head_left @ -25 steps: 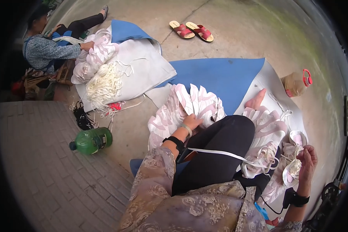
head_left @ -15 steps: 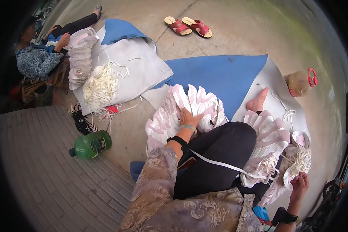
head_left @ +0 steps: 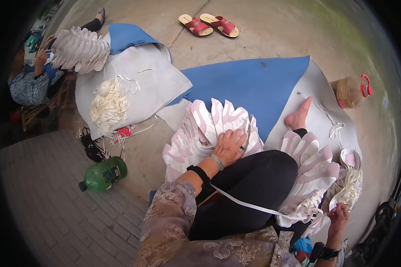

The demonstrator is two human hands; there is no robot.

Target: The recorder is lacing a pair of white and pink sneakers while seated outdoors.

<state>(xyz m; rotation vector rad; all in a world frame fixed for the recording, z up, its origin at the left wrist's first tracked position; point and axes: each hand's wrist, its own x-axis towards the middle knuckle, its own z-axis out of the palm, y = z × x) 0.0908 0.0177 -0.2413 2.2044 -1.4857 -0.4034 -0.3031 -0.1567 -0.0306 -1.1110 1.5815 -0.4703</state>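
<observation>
A long fan of white-and-pink shoe uppers curves around my left knee, packed side by side. My left hand lies over its inner edge, fingers bent and closed on the uppers; the fingertips are partly hidden. From under my left forearm a flat white lace runs across my lap to a second row of uppers by my right leg. Low on the right, my right hand is raised with its fingers pinched together. It is beside a bundle of cream laces lying on other uppers. What the pinch holds is too small to make out.
A blue-and-grey mat lies on the concrete. Cream laces are heaped on the folded mat at left. A green bottle, red sandals and a jug stand around. Another person sits far left beside stacked uppers.
My left hand has come out from between the uppers and moved nearer my knee, over their inner edge. My right hand has shifted slightly left and down. The other person's stack of uppers has swung sideways.
</observation>
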